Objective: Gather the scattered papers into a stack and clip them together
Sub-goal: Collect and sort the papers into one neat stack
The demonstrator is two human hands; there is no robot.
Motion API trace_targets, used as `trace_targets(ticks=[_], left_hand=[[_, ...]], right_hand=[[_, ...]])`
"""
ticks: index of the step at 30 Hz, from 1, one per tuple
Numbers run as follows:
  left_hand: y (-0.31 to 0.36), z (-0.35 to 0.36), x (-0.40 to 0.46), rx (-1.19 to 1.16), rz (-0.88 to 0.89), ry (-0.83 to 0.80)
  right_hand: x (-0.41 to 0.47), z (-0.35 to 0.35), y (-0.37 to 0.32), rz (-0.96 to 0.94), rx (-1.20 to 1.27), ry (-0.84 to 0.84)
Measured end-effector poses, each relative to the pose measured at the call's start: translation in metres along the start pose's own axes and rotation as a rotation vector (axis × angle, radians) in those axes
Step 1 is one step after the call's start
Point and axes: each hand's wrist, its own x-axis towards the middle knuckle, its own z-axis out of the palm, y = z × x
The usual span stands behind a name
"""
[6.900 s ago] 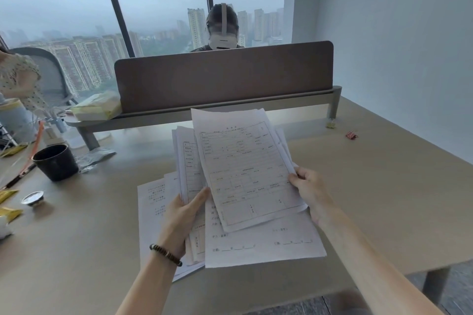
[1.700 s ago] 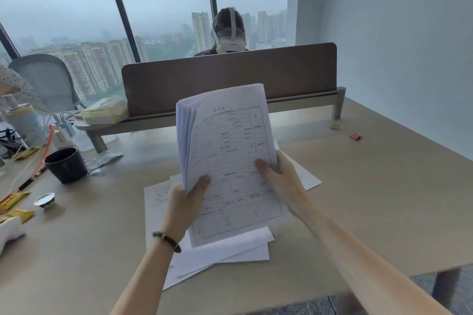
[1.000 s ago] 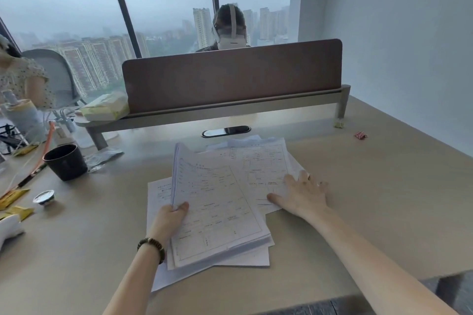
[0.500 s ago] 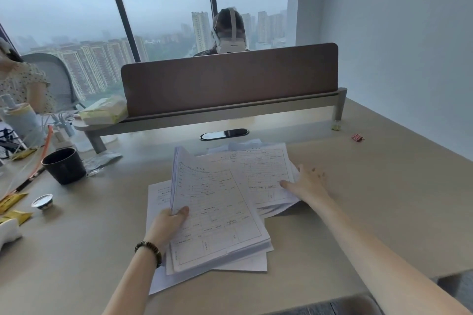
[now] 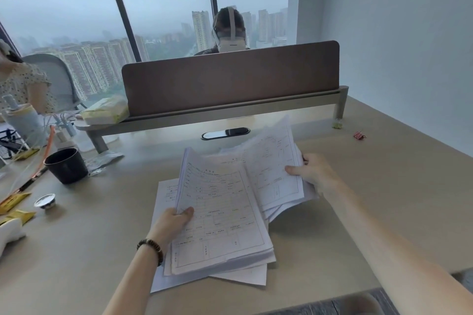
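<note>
**Papers half gathered, clips yet to be reached**

A broad, matte beige table (image 5: 371, 212) fills the lower frame, smooth and lightly reflective near its brown divider panel (image 5: 230, 77). At centre, a person is mid-way through the gathering step. The left hand (image 5: 174, 222) pinches the left edge of a thick bundle of papers (image 5: 220, 215), thumb on top, its far end raised off the table. The right hand (image 5: 314, 174), right of centre, grips a second, thinner sheaf (image 5: 273, 166), thumb across the printed face, tilted up and fanned unevenly. Several loose sheets (image 5: 163, 194) lie flat beneath, corners jutting at lower centre. All are thin white office paper printed with ruled forms, limp and prone to slipping. The next move likely calls for merging the two handfuls, lifting the remaining sheets and squaring the edges. A small red binder clip (image 5: 359, 135) and a yellowish one (image 5: 337, 124) wait well apart, at right. A black cup (image 5: 67, 165) stands at left.
</note>
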Motion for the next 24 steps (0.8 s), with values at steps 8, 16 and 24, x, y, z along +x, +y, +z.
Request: trace_targets(ticks=[8,16,24], left_hand=[[-0.002,0.000,0.000,0.003,0.009,0.012],[-0.001,0.001,-0.004,-0.057,0.015,-0.003],[0.000,0.001,-0.006,-0.051,0.021,-0.006]], right_hand=[[-0.036,-0.006,-0.070,-0.256,0.022,-0.059],[-0.051,-0.040,-0.092,-0.334,0.513,-0.216],[-0.031,-0.057,-0.042,-0.108,0.630,-0.141]])
